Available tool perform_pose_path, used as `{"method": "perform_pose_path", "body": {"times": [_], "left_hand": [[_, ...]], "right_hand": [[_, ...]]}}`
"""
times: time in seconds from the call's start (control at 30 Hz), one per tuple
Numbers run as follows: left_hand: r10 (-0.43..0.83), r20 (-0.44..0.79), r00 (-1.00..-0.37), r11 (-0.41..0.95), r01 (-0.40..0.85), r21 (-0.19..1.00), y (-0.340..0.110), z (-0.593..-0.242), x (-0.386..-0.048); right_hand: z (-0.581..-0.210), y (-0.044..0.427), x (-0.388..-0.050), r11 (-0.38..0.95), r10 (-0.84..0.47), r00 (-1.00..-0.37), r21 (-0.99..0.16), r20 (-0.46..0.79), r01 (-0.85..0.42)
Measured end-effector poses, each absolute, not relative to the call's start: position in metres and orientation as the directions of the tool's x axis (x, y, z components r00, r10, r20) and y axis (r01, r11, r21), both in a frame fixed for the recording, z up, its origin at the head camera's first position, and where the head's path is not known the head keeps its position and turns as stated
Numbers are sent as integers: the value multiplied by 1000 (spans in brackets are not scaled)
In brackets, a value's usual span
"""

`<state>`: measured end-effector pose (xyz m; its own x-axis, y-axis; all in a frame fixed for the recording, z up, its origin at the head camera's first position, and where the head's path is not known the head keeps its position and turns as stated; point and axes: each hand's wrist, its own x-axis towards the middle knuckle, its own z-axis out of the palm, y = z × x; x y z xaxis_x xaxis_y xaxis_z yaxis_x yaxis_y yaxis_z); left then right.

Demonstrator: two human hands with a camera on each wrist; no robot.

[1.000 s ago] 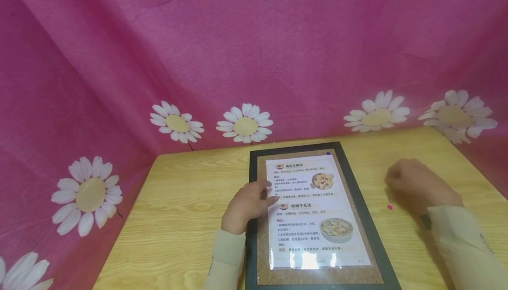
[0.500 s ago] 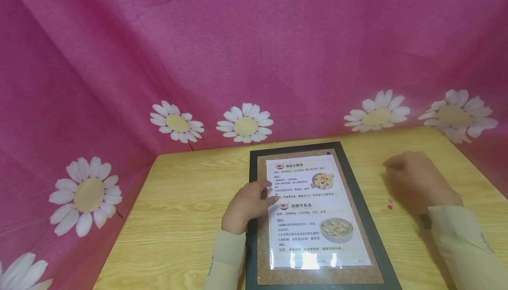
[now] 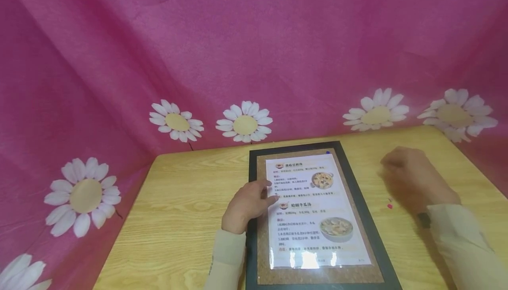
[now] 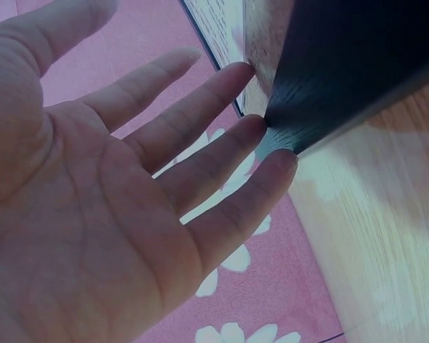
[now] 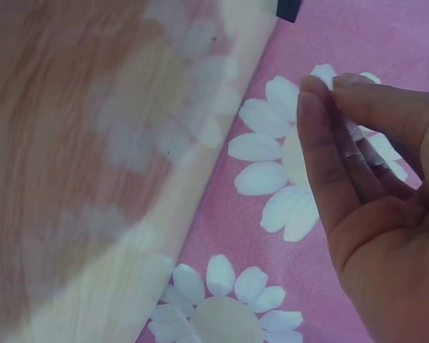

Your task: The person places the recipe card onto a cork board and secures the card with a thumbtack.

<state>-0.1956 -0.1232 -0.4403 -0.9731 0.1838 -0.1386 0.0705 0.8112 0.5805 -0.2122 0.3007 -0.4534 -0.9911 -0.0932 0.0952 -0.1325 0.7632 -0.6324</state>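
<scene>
A black-framed cork board (image 3: 317, 276) lies on the table with a glossy printed sheet (image 3: 297, 233) on it. My left hand (image 3: 246, 204) is at the board's left side, thumb and a finger over the sheet's edge. In the left wrist view, spread, relaxed fingers of the left hand (image 4: 150, 186) meet the black frame (image 4: 336, 64). Right of the board, my right hand (image 3: 420, 175) is above the table. The right wrist view shows the right hand (image 5: 379, 164) with bent fingers, thumb tip against the index finger; no object shows between them.
A small red piece (image 3: 390, 206) lies on the wooden table (image 3: 178, 219), right of the board, with a tiny item (image 3: 389, 200) beside it. A blue pin (image 3: 328, 152) is at the board's top right. Pink cloth (image 3: 254, 39) with daisies hangs around the table.
My right hand has shifted slightly left and toward the back of the table, away from the small red piece. The left hand and the board have stayed put.
</scene>
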Motion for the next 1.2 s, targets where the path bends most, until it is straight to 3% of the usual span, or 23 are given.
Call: {"method": "perform_pose_path", "body": {"times": [0.3,0.53,0.8,0.9,1.03,1.2], "left_hand": [[206,-132,-970,798,89,596,-122,-441,-195],[200,-135,-971,806,85,585,-123,-441,-196],[189,-140,-972,814,76,576,-128,-439,-197],[189,-149,-971,813,69,578,-130,-439,-197],[200,-162,-966,814,72,576,-130,-438,-197],[204,-172,-964,816,70,574,-129,-435,-198]], "right_hand": [[-444,268,-211,639,-126,-991,-768,-49,-43],[-441,228,-242,702,-358,-917,-598,174,-387],[-438,161,-284,624,-504,-861,-659,73,-421],[-442,140,-297,582,-505,-863,-732,16,-354],[-446,119,-314,488,-437,-894,-860,-94,-148],[-450,91,-333,422,-329,-932,-907,-154,1]]}}
